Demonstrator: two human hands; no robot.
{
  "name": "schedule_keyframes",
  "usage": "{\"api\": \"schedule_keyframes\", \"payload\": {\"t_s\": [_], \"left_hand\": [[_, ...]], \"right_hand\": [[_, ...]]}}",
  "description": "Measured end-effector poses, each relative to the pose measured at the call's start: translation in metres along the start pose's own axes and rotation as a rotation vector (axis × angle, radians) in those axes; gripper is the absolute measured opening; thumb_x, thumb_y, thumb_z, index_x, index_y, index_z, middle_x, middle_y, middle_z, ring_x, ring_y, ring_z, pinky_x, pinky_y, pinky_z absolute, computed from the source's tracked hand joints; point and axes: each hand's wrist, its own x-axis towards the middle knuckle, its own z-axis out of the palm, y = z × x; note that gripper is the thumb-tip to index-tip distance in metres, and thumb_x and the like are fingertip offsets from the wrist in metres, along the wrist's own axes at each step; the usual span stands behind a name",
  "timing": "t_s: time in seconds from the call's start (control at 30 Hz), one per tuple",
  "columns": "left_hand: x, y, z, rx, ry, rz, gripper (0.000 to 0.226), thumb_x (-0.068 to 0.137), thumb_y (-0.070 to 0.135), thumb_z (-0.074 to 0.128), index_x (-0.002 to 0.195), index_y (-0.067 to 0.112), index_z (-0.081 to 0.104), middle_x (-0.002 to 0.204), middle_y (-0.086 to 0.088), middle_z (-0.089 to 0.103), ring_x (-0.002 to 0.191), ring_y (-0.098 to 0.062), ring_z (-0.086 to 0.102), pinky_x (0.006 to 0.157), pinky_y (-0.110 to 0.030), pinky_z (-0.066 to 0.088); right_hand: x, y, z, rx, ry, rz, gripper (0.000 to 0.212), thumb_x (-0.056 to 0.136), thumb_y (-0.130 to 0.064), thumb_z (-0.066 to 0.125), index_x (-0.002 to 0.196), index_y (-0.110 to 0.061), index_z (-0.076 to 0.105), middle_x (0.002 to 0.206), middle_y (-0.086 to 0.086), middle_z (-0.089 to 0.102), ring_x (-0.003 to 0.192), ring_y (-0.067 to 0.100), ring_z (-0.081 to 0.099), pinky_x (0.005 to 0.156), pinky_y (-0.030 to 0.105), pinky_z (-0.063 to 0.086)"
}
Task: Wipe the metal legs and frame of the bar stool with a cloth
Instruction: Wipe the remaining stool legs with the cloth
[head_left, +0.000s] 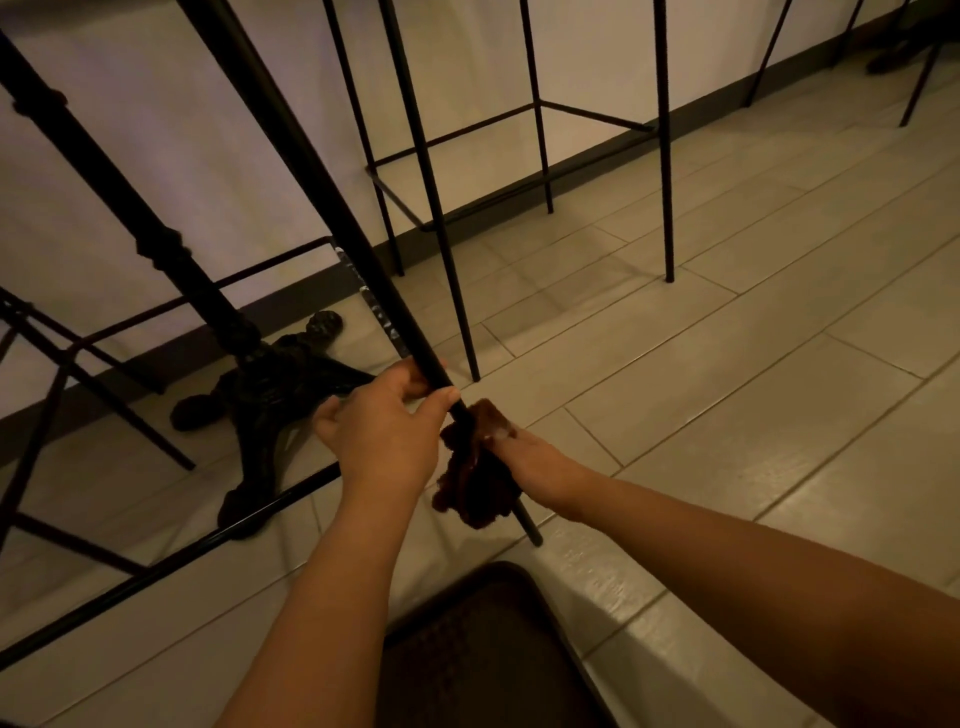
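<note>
Left hand (384, 421) fingers around stool leg (332, 208), cloth (475, 467) apparently just below.

Left arm: you reached it forward from the lower middle, forearm bare, wrist straight.
Left hand (382, 423): you curled your fingers and thumb round the leg (332, 192), back of hand up.
Right arm: it came in from the lower right, forearm bare.
Right hand (535, 460): you gripped the cloth (475, 478) against the leg, just below your left hand.

Floor (727, 364): pale rectangular tiles; wall (156, 171): white, dark skirting; ornate black table pedestal (260, 384) beside wall; lighting dim.
</note>
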Motion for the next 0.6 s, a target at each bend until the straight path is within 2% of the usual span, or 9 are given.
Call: {"api": "schedule_keyframes", "payload": {"t_s": [0.07, 0.13, 0.17, 0.23, 0.3, 0.4, 0.47, 0.53, 0.6], "left_hand": [[-0.001, 0.001, 0.001, -0.012, 0.014, -0.017, 0.016, 0.086, 0.039, 0.064, 0.101, 0.037, 0.064, 0.083, 0.021, 0.061, 0.07, 0.011, 0.022, 0.103, -0.036, 0.02], [-0.005, 0.001, 0.003, -0.048, 0.036, -0.031, 0.02, 0.087, 0.038, 0.064, 0.106, 0.036, 0.064, 0.083, 0.022, 0.061, 0.081, 0.012, 0.024, 0.103, -0.033, 0.02], [-0.008, 0.001, 0.004, -0.097, 0.046, -0.039, 0.023, 0.088, 0.036, 0.063, 0.11, 0.034, 0.065, 0.086, 0.022, 0.062, 0.094, 0.013, 0.03, 0.108, -0.036, 0.022], [-0.02, -0.001, 0.008, -0.237, 0.049, -0.056, 0.03, 0.091, 0.031, 0.059, 0.121, 0.03, 0.063, 0.096, 0.023, 0.063, 0.117, -0.001, 0.047, 0.112, -0.045, 0.028], [-0.037, -0.006, 0.012, -0.304, 0.084, -0.023, 0.034, 0.095, 0.025, 0.054, 0.128, 0.031, 0.058, 0.105, 0.025, 0.061, 0.124, -0.01, 0.05, 0.111, -0.048, 0.032], [-0.062, -0.014, 0.022, -0.325, 0.199, 0.05, 0.036, 0.096, 0.021, 0.048, 0.128, 0.035, 0.055, 0.116, 0.028, 0.056, 0.126, -0.008, 0.048, 0.109, -0.046, 0.035], [-0.074, -0.017, 0.03, -0.37, 0.223, 0.004, 0.034, 0.095, 0.024, 0.046, 0.123, 0.042, 0.056, 0.114, 0.031, 0.055, 0.121, -0.001, 0.049, 0.103, -0.029, 0.041], [-0.078, -0.019, 0.037, -0.461, 0.161, -0.106, 0.031, 0.096, 0.025, 0.048, 0.115, 0.049, 0.054, 0.109, 0.031, 0.056, 0.111, 0.01, 0.052, 0.086, -0.009, 0.045], [-0.075, -0.022, 0.043, -0.502, 0.057, -0.213, 0.029, 0.096, 0.025, 0.051, 0.117, 0.045, 0.056, 0.105, 0.031, 0.056, 0.095, 0.017, 0.053, 0.066, 0.003, 0.044]], "right_hand": [[-0.006, 0.006, 0.005, -0.11, 0.036, -0.105, 0.024, 0.101, -0.023, 0.041, 0.122, -0.026, 0.054, 0.104, 0.0, 0.071, 0.09, 0.015, 0.07, 0.071, 0.026, 0.053], [-0.008, 0.008, 0.009, -0.27, 0.161, -0.232, 0.026, 0.1, -0.023, 0.045, 0.123, -0.024, 0.056, 0.108, 0.002, 0.07, 0.096, 0.018, 0.068, 0.08, 0.036, 0.054], [-0.008, 0.009, 0.01, -0.338, 0.235, -0.277, 0.026, 0.1, -0.024, 0.047, 0.122, -0.024, 0.06, 0.108, 0.001, 0.071, 0.097, 0.017, 0.067, 0.085, 0.038, 0.054], [-0.01, 0.009, 0.009, -0.411, 0.319, -0.309, 0.025, 0.099, -0.027, 0.049, 0.116, -0.022, 0.067, 0.105, 0.001, 0.072, 0.094, 0.015, 0.067, 0.086, 0.038, 0.054], [-0.01, 0.01, 0.004, -0.452, 0.323, -0.294, 0.025, 0.1, -0.027, 0.049, 0.11, -0.022, 0.071, 0.098, 0.0, 0.073, 0.088, 0.016, 0.068, 0.081, 0.038, 0.055], [-0.008, 0.012, 0.0, -0.495, 0.277, -0.256, 0.025, 0.098, -0.018, 0.049, 0.109, -0.018, 0.072, 0.098, 0.007, 0.074, 0.09, 0.023, 0.069, 0.08, 0.041, 0.054], [-0.007, 0.013, -0.004, -0.461, 0.254, -0.231, 0.025, 0.096, -0.012, 0.05, 0.103, -0.015, 0.074, 0.094, 0.003, 0.074, 0.088, 0.019, 0.069, 0.08, 0.037, 0.055], [-0.008, 0.013, -0.006, -0.407, 0.248, -0.2, 0.025, 0.093, -0.008, 0.049, 0.089, -0.016, 0.072, 0.078, -0.005, 0.07, 0.075, 0.012, 0.066, 0.072, 0.033, 0.056], [-0.009, 0.013, -0.008, -0.353, 0.231, -0.159, 0.023, 0.094, -0.009, 0.048, 0.085, -0.014, 0.069, 0.076, 0.004, 0.068, 0.072, 0.022, 0.065, 0.069, 0.039, 0.055]]}}
